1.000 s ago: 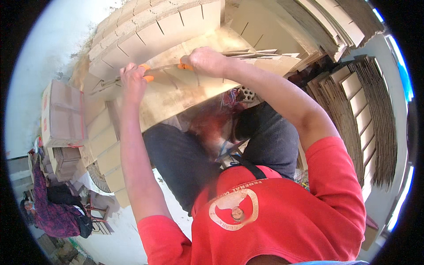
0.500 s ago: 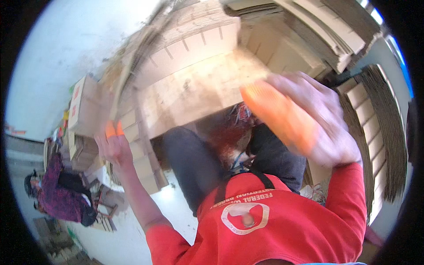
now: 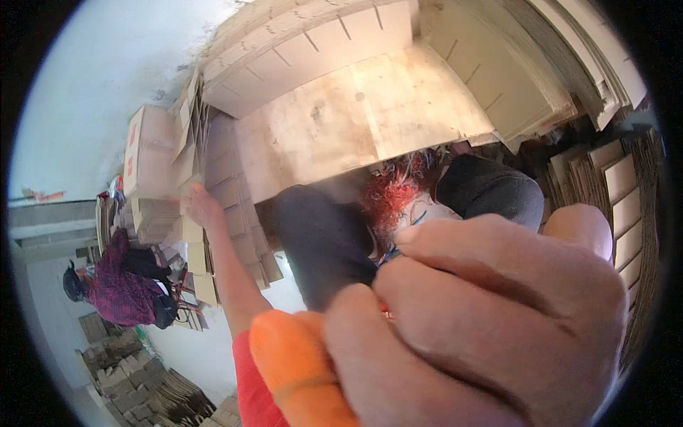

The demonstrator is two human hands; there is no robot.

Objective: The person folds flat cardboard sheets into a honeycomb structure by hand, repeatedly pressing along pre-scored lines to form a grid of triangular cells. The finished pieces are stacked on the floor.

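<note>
My right hand (image 3: 484,306) fills the lower right, very near the camera. Its fingers are curled in together, and an orange finger cover (image 3: 299,363) sits on one digit. Whatever the fingers might hold is hidden. My left hand (image 3: 202,206) reaches out at the left, beside slotted cardboard dividers (image 3: 186,135) that stand on edge. Its fingertips are small and smeared, with a bit of orange showing, so its grip is unclear. Between the two arms lies a bare wooden work board (image 3: 313,132), above my dark-trousered knees (image 3: 313,235).
Slotted cardboard sheets (image 3: 320,46) line the board's far side, and more cardboard (image 3: 491,64) leans at its right. Divider stacks (image 3: 626,199) stand far right. Red and white shreds (image 3: 398,188) lie between my knees. Another person (image 3: 124,288) sits at the left, near a white carton (image 3: 149,153).
My right hand has come down and back, close to the camera. The blurred cardboard near my left hand is now seen standing at the left. The view has shifted, showing more at the right.
</note>
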